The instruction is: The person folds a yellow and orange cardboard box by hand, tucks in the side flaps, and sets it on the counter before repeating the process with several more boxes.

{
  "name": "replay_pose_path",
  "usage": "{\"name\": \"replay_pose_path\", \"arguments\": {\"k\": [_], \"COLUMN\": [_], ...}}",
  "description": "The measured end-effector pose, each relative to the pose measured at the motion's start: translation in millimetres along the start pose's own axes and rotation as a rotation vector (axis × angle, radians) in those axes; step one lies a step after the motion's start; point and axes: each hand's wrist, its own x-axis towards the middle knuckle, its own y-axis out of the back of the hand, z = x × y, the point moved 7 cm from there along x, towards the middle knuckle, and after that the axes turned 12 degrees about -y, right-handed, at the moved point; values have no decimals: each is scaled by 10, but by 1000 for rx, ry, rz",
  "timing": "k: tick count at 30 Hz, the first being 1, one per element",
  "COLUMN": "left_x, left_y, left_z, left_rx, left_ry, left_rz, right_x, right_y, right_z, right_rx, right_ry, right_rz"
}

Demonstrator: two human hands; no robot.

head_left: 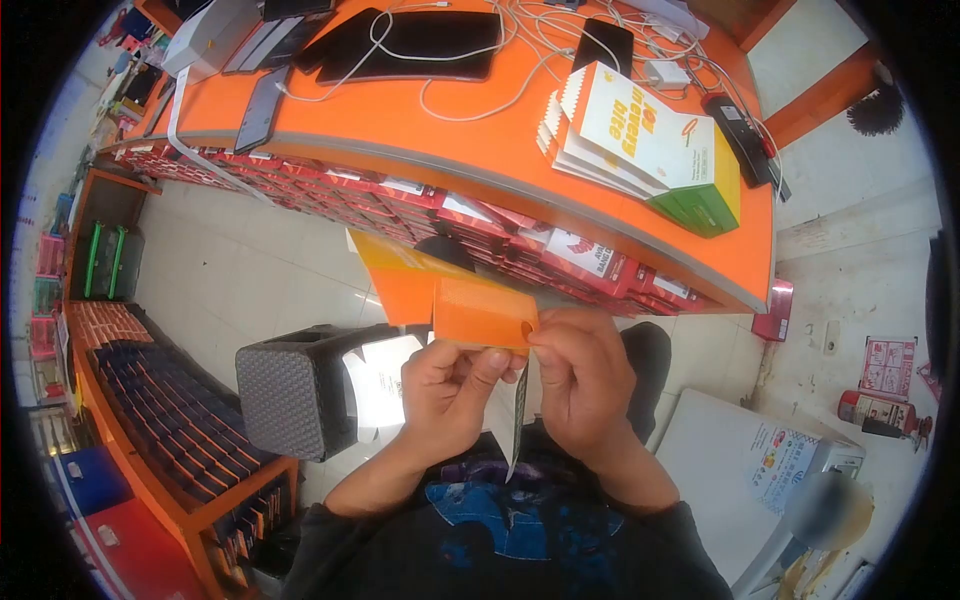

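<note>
An orange and white folded card piece (480, 312) is held up in front of my body, at the middle of the view. My left hand (445, 392) pinches its lower edge between thumb and fingers. My right hand (583, 378) grips its right end with the fingertips, close to a small dark notch. A larger orange and yellow panel (400, 285) extends behind it to the upper left. White flaps (383, 385) show to the left of my left hand, and another thin white flap hangs below between my hands.
An orange counter (400, 125) carries tablets, cables, a phone (262, 110) and a stack of printed cartons (640, 135). Red boxes (590, 255) fill the shelf beneath. A black woven stool (290, 395) stands left, beside a shelf of dark packs (180, 420). A white cabinet (720, 460) is at right.
</note>
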Motion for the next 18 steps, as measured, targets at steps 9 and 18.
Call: {"name": "replay_pose_path", "arguments": {"k": [9, 18], "left_x": [-19, -5], "left_y": [33, 73], "left_z": [-92, -89], "left_rx": [-139, -44], "left_ry": [-13, 23], "left_rz": [84, 84], "right_x": [-25, -45], "right_y": [-40, -76], "right_z": [15, -40], "right_rx": [60, 65], "right_ry": [-134, -45], "right_rz": [-39, -41]}}
